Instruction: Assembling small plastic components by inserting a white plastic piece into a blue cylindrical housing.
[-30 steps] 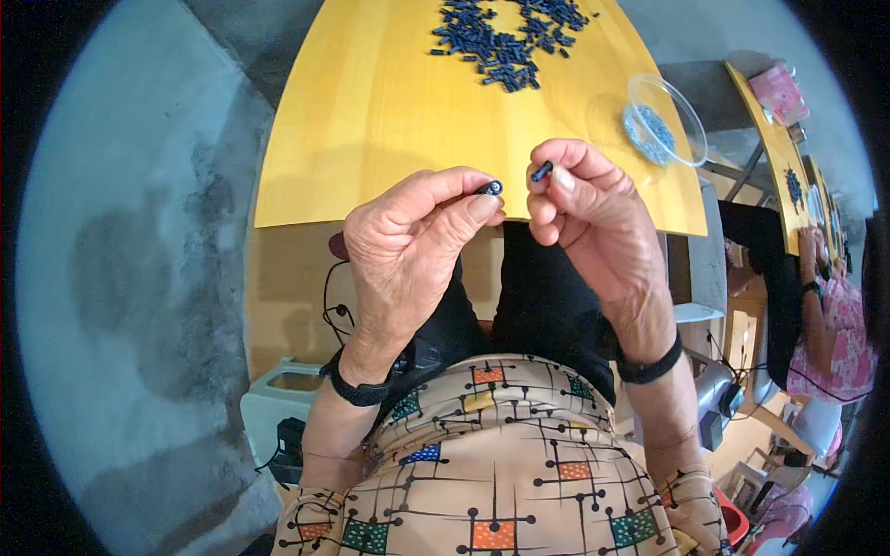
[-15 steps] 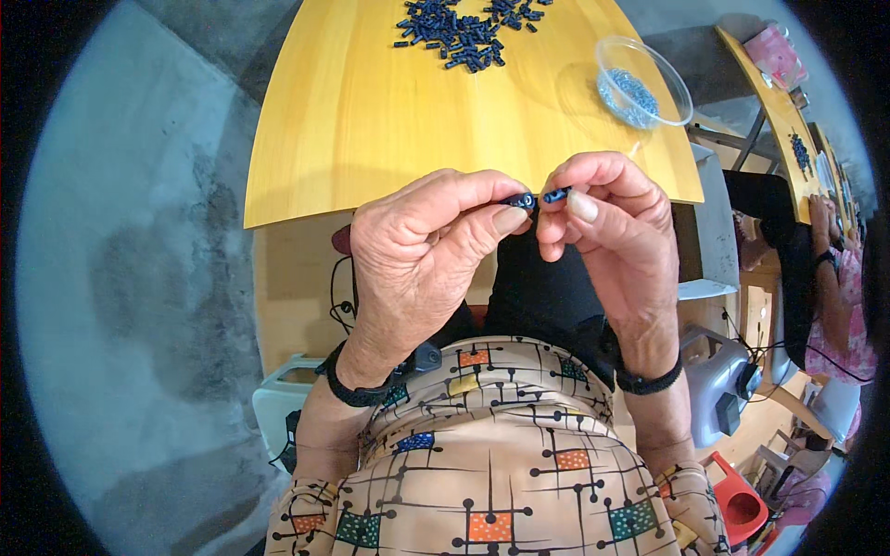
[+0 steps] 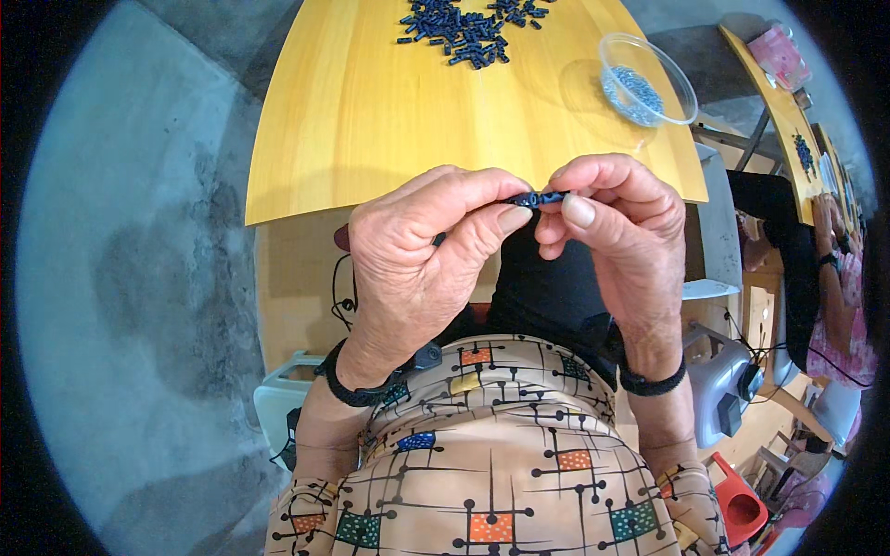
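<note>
Between the thumb and forefinger of my left hand (image 3: 413, 246) is a small black cylindrical piece (image 3: 525, 199) with a hole showing in it. My right hand (image 3: 630, 232) pinches a second small dark cylindrical piece (image 3: 553, 197). The two pieces meet end to end in front of my body, just off the table's near edge; whether they are joined I cannot tell. At the far side of the yellow table (image 3: 389, 120) lies a loose pile of small black cylindrical pieces (image 3: 468, 37). A clear round plastic tub (image 3: 669, 79) holds many tiny silvery bits (image 3: 632, 95), too small to name.
To the right, a co-worker's hand (image 3: 823, 211) rests at another wooden table with a small heap of dark pieces (image 3: 803, 153). A grey plastic stool (image 3: 714, 394) and a red stool (image 3: 742, 510) stand on the right; a pale green stool (image 3: 278, 398) is on the left.
The gap between the two pieces has closed: the right one now touches the left one. My right hand has shifted slightly; both hands keep their pinch.
</note>
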Demonstrator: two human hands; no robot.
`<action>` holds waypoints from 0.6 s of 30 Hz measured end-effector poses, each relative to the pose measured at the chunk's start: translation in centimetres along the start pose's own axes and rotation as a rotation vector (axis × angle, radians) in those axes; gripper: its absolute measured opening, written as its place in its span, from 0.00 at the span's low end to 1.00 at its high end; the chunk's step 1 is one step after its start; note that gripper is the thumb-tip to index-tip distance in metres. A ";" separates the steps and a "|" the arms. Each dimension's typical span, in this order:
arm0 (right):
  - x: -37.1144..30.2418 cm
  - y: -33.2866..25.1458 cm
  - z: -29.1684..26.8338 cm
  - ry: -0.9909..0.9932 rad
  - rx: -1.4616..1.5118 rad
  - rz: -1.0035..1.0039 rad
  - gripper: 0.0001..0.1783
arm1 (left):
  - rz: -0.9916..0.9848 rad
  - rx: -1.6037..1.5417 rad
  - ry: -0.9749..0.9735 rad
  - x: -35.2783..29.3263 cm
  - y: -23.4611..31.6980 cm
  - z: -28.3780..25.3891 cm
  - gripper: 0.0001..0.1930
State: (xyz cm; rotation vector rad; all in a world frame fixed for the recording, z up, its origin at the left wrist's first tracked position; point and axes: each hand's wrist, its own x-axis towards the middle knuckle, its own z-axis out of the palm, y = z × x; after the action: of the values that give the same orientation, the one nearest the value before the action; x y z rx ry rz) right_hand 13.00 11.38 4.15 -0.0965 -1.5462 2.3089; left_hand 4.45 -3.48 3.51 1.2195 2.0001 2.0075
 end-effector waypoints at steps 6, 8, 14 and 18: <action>0.0 0.1 -0.1 -0.001 -0.034 -0.009 0.09 | 0.048 0.067 0.011 0.2 0.1 0.0 0.07; 0.0 0.1 -0.1 -0.011 -0.066 -0.026 0.09 | 0.063 0.087 0.015 0.2 0.2 0.0 0.07; -0.1 -0.2 0.2 0.005 -0.184 -0.074 0.08 | 0.069 0.115 0.007 0.1 0.3 -0.1 0.08; -0.1 -0.5 0.2 -0.001 -0.295 -0.105 0.08 | 0.080 0.135 -0.005 0.1 0.3 -0.2 0.08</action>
State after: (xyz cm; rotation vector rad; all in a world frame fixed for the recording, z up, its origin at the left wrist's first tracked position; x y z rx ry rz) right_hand 13.14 11.39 4.68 -0.0858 -1.8367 1.9891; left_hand 4.39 -3.61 3.83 1.3501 2.1493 1.9276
